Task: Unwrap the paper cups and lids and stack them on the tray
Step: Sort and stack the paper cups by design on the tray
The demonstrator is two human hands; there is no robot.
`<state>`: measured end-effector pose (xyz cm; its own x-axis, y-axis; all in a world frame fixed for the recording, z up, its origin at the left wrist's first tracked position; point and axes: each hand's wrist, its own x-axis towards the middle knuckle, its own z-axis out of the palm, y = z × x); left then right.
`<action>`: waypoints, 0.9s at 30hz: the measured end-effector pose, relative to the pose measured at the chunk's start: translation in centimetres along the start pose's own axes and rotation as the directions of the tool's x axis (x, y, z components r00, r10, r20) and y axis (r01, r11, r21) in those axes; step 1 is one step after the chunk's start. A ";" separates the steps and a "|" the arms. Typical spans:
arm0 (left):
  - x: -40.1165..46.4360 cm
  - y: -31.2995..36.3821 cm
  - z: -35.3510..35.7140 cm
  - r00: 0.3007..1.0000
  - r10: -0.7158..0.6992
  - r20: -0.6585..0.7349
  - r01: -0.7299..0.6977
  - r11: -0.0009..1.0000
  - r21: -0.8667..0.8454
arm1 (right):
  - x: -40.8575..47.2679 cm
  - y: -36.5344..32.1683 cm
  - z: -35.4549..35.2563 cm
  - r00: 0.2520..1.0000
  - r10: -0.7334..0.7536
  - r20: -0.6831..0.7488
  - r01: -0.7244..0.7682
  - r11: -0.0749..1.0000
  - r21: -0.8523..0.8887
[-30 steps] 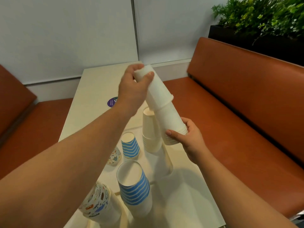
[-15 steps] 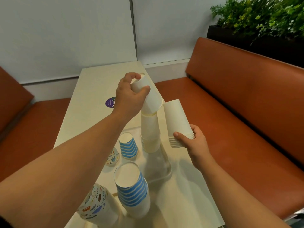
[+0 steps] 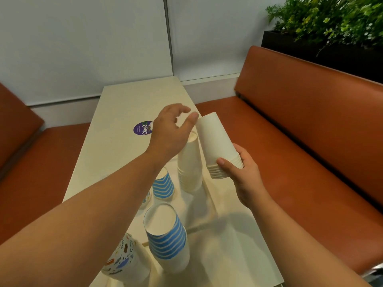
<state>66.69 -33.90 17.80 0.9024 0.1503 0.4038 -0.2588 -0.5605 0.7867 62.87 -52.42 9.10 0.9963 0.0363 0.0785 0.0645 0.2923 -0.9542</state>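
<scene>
My right hand (image 3: 242, 172) grips a short stack of plain white paper cups (image 3: 217, 141) by its rims, bottoms pointing up and away. Just left of it a taller stack of white cups (image 3: 189, 166) stands upright on the table. My left hand (image 3: 170, 133) hovers above that standing stack with fingers spread, holding nothing. Nearer me stand a stack of blue-striped cups (image 3: 165, 235), a smaller blue-striped stack (image 3: 162, 184) and a stack of cups with colourful prints (image 3: 124, 259). Clear plastic wrap (image 3: 207, 195) lies by the white stack. No tray can be made out.
The cream table (image 3: 116, 146) carries a round purple sticker (image 3: 143, 127) at its middle. Orange-brown bench seats (image 3: 290, 125) flank it on both sides. A dark planter with green plants (image 3: 323, 23) sits behind the right bench. A pale wall closes the far end.
The long white stack was split in two. My left hand set its part onto the standing stack and let go, opening. My right hand keeps its part, now closer to the standing stack.
</scene>
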 end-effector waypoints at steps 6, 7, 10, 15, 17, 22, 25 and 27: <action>-1.4 1.8 0.8 0.915 -0.315 0.252 0.401 0.780 -0.481 | 0.7 -1.1 2.5 0.999 0.043 0.021 -0.045 0.995 0.090; -1.5 1.9 0.7 0.896 -0.344 0.281 0.444 0.712 -0.544 | 0.7 -1.1 2.7 0.999 0.038 0.025 -0.041 0.993 0.113; -1.8 1.8 0.4 0.865 -0.354 0.356 0.501 0.648 -0.573 | 0.7 -0.9 3.3 0.999 0.018 0.050 -0.025 0.991 0.132; -2.0 1.8 0.4 0.882 -0.323 0.342 0.470 0.656 -0.591 | 0.8 -0.5 3.6 0.999 -0.044 0.013 0.044 0.999 0.009; -1.8 2.0 0.3 0.895 -0.318 0.313 0.446 0.634 -0.632 | 0.8 -0.6 3.5 0.998 -0.069 -0.009 0.069 0.997 -0.022; -1.4 2.0 0.2 0.906 -0.315 0.284 0.424 0.639 -0.642 | 0.9 -0.5 3.6 0.998 -0.067 -0.004 0.067 0.998 -0.008; -1.3 1.9 0.5 0.913 -0.324 0.248 0.406 0.657 -0.635 | 0.9 -0.4 3.5 0.996 -0.081 -0.023 0.080 0.996 -0.032; -1.3 1.9 0.6 0.913 -0.332 0.237 0.403 0.646 -0.648 | 0.9 -0.4 3.4 0.995 -0.092 -0.042 0.089 0.994 -0.055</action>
<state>65.24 -35.70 18.51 0.9915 0.1304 -0.0034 -0.0264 0.2261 0.9738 63.58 -49.26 10.50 0.9877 -0.0304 0.1536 0.1564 0.2411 -0.9578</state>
